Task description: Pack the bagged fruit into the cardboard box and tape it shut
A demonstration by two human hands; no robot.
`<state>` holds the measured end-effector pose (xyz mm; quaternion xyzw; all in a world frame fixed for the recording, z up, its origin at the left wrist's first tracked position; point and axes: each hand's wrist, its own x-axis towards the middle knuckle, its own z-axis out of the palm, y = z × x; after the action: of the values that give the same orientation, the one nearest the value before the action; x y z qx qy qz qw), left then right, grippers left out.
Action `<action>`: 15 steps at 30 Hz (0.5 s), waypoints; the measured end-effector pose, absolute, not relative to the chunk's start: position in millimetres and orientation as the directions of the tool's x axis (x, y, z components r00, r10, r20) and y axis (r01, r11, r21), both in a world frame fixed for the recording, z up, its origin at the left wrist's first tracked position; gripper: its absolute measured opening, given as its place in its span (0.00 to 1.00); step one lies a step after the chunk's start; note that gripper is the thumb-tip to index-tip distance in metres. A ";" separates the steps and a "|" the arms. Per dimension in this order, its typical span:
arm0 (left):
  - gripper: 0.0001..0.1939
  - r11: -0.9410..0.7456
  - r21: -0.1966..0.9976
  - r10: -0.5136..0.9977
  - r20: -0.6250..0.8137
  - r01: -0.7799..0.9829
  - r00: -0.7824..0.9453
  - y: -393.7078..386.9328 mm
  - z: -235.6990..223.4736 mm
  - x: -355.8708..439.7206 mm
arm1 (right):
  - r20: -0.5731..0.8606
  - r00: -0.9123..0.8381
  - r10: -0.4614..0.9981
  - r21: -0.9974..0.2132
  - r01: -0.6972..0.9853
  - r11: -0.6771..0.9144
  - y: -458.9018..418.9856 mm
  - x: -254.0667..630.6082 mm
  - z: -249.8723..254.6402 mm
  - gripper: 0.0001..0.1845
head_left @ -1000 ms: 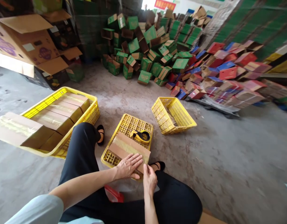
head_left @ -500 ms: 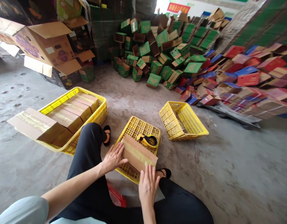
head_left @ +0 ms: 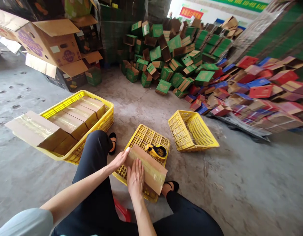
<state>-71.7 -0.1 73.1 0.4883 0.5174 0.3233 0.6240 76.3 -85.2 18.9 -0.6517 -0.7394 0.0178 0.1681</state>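
A long brown cardboard box (head_left: pixel 151 172) with clear tape along it rests on an upturned yellow crate (head_left: pixel 148 133) between my feet. My left hand (head_left: pixel 120 159) holds the box's left end, thumb at the upper edge and the other fingers partly hidden. Flat against the taped face near that end lies my right hand (head_left: pixel 136 178), its fingers stretched out. The box appears tilted toward me. Just behind it, a yellow tape dispenser (head_left: pixel 156 150) sits on the crate.
To the left, a yellow crate (head_left: pixel 108 113) holds several taped cardboard boxes (head_left: pixel 68 124), one tilted over its rim. A tipped yellow basket (head_left: pixel 202 131) stands right. Behind are heaped green cartons (head_left: pixel 163 86), red and blue cartons (head_left: pixel 261 91) and stacked large cartons (head_left: pixel 47 42).
My right hand has moved left from the box's right end to its left part. My left hand has shifted from the top to the left end. The box has tipped toward me.
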 end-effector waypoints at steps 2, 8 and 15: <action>0.45 0.284 0.946 0.919 -0.315 0.159 0.236 -3.7 64.4 -69.2 | 0.195 -0.142 0.970 -0.254 0.948 0.190 -72.1 66.4 20.6 0.30; 0.47 -0.009 0.935 0.947 -0.106 0.355 0.304 -16.2 37.3 -62.4 | 0.183 -0.215 0.959 -0.256 0.931 0.258 -59.9 68.5 20.8 0.34; 0.44 -0.339 0.695 0.923 0.115 0.634 0.368 -23.9 19.6 -61.1 | 0.160 -0.112 0.981 -0.241 0.959 0.148 -79.6 94.1 39.3 0.30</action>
<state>-61.1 -23.9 19.6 0.7773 0.5006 0.2558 0.2825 94.1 -79.6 39.3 -0.6514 -0.7445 0.0385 0.1413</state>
